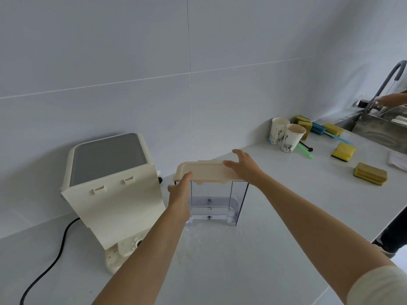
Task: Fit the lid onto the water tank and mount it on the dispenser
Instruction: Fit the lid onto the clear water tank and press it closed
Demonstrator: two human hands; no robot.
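Note:
A clear plastic water tank (pixel 217 204) stands upright on the white counter, with a cream lid (pixel 204 172) lying across its top. My left hand (pixel 179 190) grips the tank's left side, thumb up against the lid's left end. My right hand (pixel 243 166) lies flat on the lid's right end, fingers spread. The cream dispenser (pixel 112 190) stands to the left with its flat back panel and two mounting hooks facing the tank; its grey top shows behind.
A black power cord (pixel 52 258) runs from the dispenser toward the front left. Water droplets lie in front of the tank. Two paper cups (pixel 286 135), several yellow sponges (pixel 343 151) and brushes sit at the right. A sink (pixel 383 126) with another person's hand is far right.

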